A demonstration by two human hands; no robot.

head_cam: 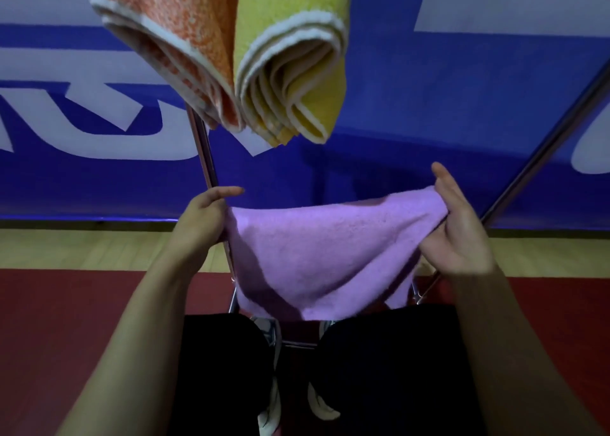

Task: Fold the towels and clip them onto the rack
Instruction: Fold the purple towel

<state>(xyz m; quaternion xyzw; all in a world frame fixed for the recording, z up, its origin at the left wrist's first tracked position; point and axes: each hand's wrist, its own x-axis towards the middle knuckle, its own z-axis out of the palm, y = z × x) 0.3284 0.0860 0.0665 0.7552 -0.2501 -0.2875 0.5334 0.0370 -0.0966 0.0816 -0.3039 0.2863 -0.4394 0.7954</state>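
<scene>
1. A single wide-angle camera, worn on the person's head, looks forward and steeply down the front of the body.
2. Both forearms enter from the bottom corners, and the left hand (201, 218) and right hand (457, 227) sit close to the lens at mid-frame.
3. The orange towel (171, 43) and yellow towel (293, 62) hang nearest, at the top edge.
4. Dark trousers (379, 369) and the red floor (66, 310) fill the bottom; the blue banner (429, 105) faces the camera behind.

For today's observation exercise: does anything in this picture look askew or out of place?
Nothing stands out. The orange towel and yellow towel hang folded, while both hands hold the purple towel by its corners.
</scene>
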